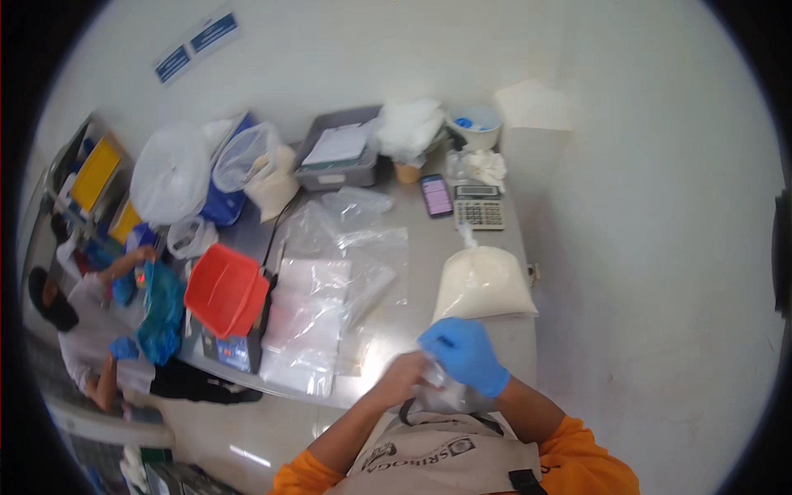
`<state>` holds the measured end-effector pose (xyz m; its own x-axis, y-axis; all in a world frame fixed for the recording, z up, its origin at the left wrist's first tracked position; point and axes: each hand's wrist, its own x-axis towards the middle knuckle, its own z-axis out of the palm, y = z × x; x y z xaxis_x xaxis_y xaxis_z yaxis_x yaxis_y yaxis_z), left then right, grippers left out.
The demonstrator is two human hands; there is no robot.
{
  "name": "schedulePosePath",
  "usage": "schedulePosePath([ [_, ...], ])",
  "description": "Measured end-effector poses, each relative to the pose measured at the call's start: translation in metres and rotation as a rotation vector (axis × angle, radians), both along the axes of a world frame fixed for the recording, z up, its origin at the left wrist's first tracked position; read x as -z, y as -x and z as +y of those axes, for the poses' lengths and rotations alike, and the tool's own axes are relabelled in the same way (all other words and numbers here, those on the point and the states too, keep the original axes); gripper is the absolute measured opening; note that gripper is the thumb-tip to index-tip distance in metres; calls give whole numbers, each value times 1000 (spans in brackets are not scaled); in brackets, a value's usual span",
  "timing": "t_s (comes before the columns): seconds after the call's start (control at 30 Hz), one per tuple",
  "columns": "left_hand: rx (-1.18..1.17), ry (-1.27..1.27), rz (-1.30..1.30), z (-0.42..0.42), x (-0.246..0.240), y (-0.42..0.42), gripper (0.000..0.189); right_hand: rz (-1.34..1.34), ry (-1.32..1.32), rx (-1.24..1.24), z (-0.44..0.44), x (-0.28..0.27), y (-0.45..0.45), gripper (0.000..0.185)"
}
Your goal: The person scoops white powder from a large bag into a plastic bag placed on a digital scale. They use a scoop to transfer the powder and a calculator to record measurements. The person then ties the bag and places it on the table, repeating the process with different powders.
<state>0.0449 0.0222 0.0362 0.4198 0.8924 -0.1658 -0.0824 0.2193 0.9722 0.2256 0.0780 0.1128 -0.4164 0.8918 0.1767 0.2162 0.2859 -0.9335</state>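
Note:
My bare left hand and my blue-gloved right hand meet close in front of my apron, at the near edge of the steel table. Between them they pinch the gathered top of a clear plastic bag. Its lower part is blurred and partly covered by my hands, so its contents cannot be made out. Just beyond my right hand rests a knotted clear bag of off-white powder. Flat clear plastic bags are spread on the table left of my hands.
A red plastic basin sits on a digital scale. Farther back are a calculator, a phone, a grey crate with papers and a white bucket. At left, a co-worker handles a blue plastic bag.

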Motion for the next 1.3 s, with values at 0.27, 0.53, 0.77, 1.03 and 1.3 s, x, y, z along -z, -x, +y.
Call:
schedulePosePath([
  [0.27,-25,-56,314,8,26,-41,34,-460,-119,103,22,17,-72,13],
  [0.53,-489,-526,1704,58,53,101,28,-143,-177,194,2,-5,-35,28],
  [0.77,-667,-833,1316,26,-47,96,23,-225,-778,-126,19,16,82,26],
  [1.03,-889,-748,1266,-79,-95,124,59,-775,-882,-496,2,16,214,60],
  [1.3,-695,-597,1492,-205,-120,226,58,-302,-478,-758,-37,-2,319,45],
])
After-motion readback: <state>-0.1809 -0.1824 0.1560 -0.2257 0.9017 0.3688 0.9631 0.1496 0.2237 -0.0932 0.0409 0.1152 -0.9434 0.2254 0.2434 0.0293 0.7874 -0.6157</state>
